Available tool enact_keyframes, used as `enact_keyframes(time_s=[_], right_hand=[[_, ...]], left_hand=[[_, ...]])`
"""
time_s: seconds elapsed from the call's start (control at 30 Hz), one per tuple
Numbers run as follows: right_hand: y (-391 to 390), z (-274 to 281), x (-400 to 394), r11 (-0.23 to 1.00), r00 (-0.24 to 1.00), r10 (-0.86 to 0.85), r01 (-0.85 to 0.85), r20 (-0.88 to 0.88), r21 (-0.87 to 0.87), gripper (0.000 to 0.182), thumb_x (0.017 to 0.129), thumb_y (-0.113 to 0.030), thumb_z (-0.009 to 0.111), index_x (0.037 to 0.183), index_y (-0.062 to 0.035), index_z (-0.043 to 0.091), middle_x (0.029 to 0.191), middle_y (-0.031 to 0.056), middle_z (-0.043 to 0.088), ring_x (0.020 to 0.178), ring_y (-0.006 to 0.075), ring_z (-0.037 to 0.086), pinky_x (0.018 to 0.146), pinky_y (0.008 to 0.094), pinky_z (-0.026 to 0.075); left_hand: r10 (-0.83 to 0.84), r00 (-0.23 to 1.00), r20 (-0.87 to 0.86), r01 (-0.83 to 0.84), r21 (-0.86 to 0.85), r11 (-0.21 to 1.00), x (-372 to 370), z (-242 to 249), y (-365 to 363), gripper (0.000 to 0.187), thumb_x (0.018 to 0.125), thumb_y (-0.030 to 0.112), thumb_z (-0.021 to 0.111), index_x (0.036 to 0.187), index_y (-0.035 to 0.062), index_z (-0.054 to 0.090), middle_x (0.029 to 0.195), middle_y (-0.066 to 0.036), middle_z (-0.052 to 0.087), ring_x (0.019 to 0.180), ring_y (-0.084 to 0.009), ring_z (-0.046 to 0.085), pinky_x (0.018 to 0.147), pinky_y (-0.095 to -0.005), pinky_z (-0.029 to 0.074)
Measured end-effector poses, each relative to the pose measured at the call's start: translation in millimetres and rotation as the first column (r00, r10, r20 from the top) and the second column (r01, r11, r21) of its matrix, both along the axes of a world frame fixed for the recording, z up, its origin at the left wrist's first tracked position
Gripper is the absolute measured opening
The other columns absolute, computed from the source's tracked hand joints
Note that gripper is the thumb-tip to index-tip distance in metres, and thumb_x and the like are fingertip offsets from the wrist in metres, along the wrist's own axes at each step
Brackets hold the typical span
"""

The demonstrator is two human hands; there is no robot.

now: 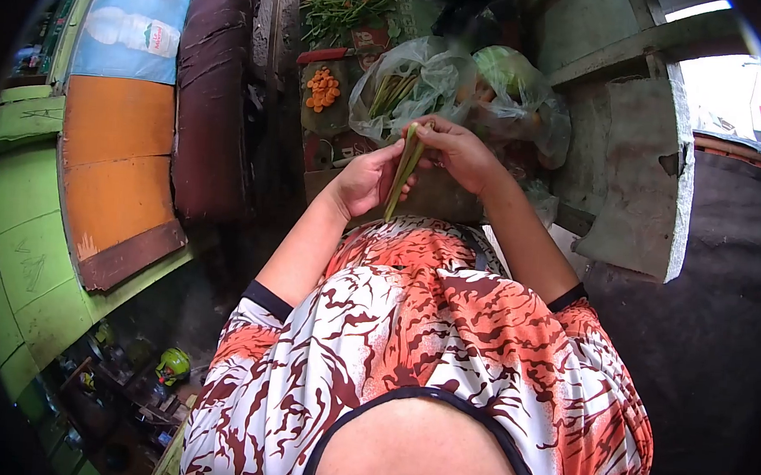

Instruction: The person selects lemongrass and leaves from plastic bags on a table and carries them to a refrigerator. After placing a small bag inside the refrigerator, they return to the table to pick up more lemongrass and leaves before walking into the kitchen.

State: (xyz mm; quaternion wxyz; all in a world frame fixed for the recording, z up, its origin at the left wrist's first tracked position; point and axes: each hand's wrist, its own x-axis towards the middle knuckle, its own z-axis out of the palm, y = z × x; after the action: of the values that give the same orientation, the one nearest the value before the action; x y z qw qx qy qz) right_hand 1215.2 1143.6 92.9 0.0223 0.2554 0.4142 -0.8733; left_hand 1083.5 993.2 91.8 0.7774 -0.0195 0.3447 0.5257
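Close in front of my chest, a few long green and brownish bean pods point(405, 171) slant down between my two hands. My left hand point(369, 180) is wrapped round their middle from the left side. The fingertips of my right hand point(457, 152) pinch their upper ends. Just beyond the hands, an open clear plastic bag point(396, 86) holds more long pods. Orange carrot slices point(322, 90) lie in a small pile to the left of that bag.
A pile of cut green stalks point(351, 5) lies at the table's far end. Right of the pod bag, another plastic bag holds a pale green vegetable point(506, 71). A dark padded bench point(215, 97) stands on the left, a worn wooden panel point(633, 166) on the right.
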Motion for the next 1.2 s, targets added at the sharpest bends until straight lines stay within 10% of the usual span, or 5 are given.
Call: enact_keyframes(time_s=[0.33,0.53,0.7,0.9,1.2], right_hand=[[6,-21,3,0.919,0.906,-0.167,0.000,0.388,0.395,0.027,0.094,-0.023,0.053,0.113,-0.0057,0.061,0.099,0.0028,0.064,0.088,0.0098,0.058,0.078,0.0264,0.045],[48,-50,-4,0.643,0.968,-0.227,0.065,0.109,0.763,0.028,0.089,-0.026,0.055,0.098,-0.0011,0.065,0.088,0.0086,0.066,0.081,0.0149,0.060,0.074,0.0286,0.046],[60,-76,-18,0.205,0.708,0.193,-0.706,0.679,0.678,0.031,0.087,-0.022,0.053,0.111,-0.0024,0.061,0.099,0.0203,0.065,0.093,0.0356,0.063,0.081,0.0411,0.049],[61,-96,-8,0.123,0.824,-0.254,-0.493,0.507,0.862,0.053,0.088,-0.026,0.054,0.136,-0.0104,0.038,0.108,0.0220,0.063,0.098,0.0402,0.061,0.083,0.0464,0.047],[62,-63,-40,0.284,0.974,0.013,-0.221,0.227,0.933,0.030,0.083,-0.016,0.055,0.110,-0.0032,0.059,0.102,0.0176,0.063,0.091,0.0382,0.061,0.081,0.0438,0.049]], left_hand=[[-0.040,0.765,-0.642,-0.092,-0.170,0.981,-18,-30,-8,0.041,0.095,0.047,0.050,0.093,0.0068,0.057,0.070,0.006,0.044,0.058,-0.0041,0.036,0.053,-0.0198,0.031],[0.034,0.168,-0.985,0.025,0.039,0.999,-25,-32,34,0.032,0.090,0.031,0.059,0.102,0.0007,0.063,0.081,-0.007,0.062,0.077,-0.0143,0.056,0.073,-0.0297,0.046],[-0.175,0.218,-0.960,0.268,-0.114,0.957,-29,-81,93,0.036,0.085,0.027,0.060,0.110,0.0011,0.062,0.093,-0.017,0.064,0.088,-0.0261,0.060,0.079,-0.0358,0.046],[-0.269,-0.005,-0.963,0.002,-0.269,0.963,-45,-99,91,0.047,0.083,0.026,0.056,0.123,0.0019,0.054,0.113,-0.026,0.060,0.108,-0.0401,0.056,0.090,-0.0445,0.045],[-0.281,0.150,-0.948,0.122,-0.264,0.957,-41,-98,60,0.043,0.080,0.026,0.057,0.114,-0.0005,0.060,0.104,-0.027,0.062,0.103,-0.0402,0.059,0.088,-0.0435,0.046]])
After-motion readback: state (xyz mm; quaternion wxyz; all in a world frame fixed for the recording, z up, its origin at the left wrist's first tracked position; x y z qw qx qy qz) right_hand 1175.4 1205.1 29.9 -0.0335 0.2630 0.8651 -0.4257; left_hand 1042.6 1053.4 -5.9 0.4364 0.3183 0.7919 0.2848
